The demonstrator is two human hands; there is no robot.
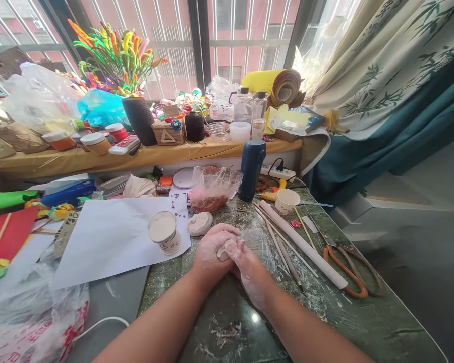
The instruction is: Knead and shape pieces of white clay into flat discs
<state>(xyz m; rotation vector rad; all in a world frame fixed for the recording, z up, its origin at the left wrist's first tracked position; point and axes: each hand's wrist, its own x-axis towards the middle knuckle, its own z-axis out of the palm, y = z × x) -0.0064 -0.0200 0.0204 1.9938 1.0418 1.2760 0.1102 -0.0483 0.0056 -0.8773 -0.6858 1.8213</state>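
Observation:
Both of my hands meet over the middle of the dark green table, dusted with white residue. My left hand [211, 252] cups a small lump of pale clay [224, 250]. My right hand [249, 267] is closed against it, with the thumb pressing on the clay. Most of the lump is hidden by the fingers. Just behind my left hand sits a larger pale clay block [200, 223]. To its left, a paper cup [170, 244] stands on a white sheet [109, 237] with a container of pale material [162, 227] at its top.
Right of my hands lie a pale rolling pin [302, 244], thin sticks [283, 247] and orange-handled scissors [348, 267]. Behind stand a dark blue bottle [251, 171], a bag of reddish-brown material [210, 194] and another paper cup [286, 201]. A crumpled plastic bag [34, 312] lies at left.

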